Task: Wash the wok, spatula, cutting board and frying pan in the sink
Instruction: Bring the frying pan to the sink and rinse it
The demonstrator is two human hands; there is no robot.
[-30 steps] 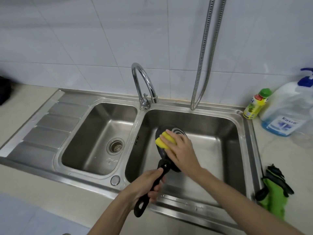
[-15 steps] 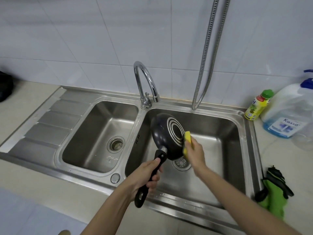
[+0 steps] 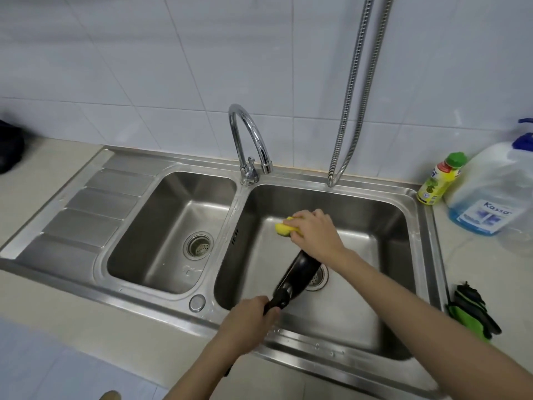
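Pan (image 3: 300, 277) now hangs edge-on and blurred over the right basin's (image 3: 383, 203) drain, where half a second ago its ringed underside faced up; the left hand (image 3: 248, 316) grips its handle at 6 o'clock while the right hand (image 3: 315, 230) has lifted the yellow sponge (image 3: 284, 228) clear toward 12 o'clock. That suggests scrubbing of the underside is finished and a rinse or another face comes next. Both basins hold nothing else; the left basin (image 3: 173, 226) shows only its strainer, and wok, spatula and board are out of sight.
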